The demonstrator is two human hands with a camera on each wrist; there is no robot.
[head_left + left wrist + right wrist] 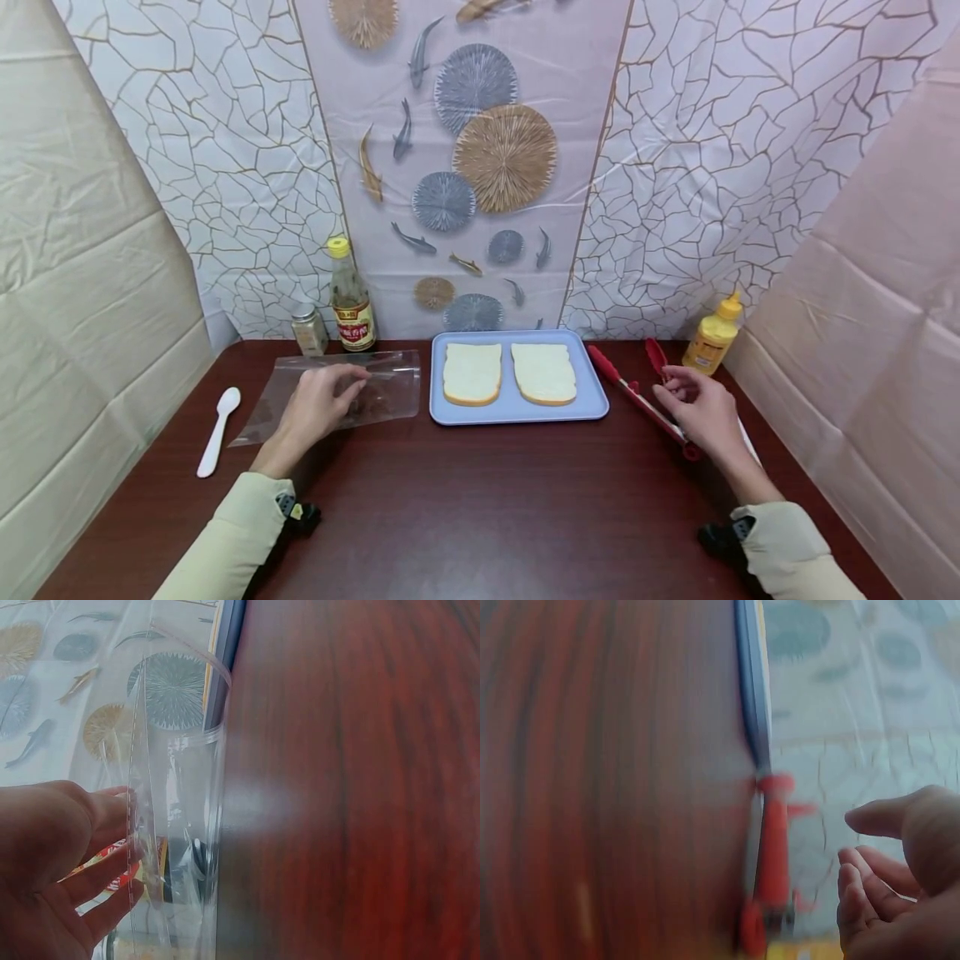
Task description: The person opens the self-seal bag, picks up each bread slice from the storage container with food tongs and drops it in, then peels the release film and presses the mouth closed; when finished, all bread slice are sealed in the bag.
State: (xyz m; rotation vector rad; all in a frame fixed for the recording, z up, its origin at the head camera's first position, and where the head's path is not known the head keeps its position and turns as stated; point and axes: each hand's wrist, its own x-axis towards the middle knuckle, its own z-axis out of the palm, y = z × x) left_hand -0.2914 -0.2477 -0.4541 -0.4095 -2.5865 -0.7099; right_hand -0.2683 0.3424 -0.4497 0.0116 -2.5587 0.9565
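My left hand [322, 400] is over a clear plastic bag [393, 387] on the left of the table. In the left wrist view, the thumb and fingertips [124, 840] meet the bag's raised edge and appear to pinch it. On the right, my right hand [701, 408] hovers beside red-and-metal tongs [645, 404] that lie spread on the table. Its fingers are loosely bent, with a gap below the thumb, and hold nothing in the right wrist view. Part of the tongs is hidden behind that hand.
A blue tray [487, 417] with two bread slices [543, 372] stands at centre back. Behind the bag are a vinegar bottle [351, 304] and a spice jar [308, 332]. A white spoon [217, 433] lies far left; a yellow squeeze bottle [711, 337] stands back right.
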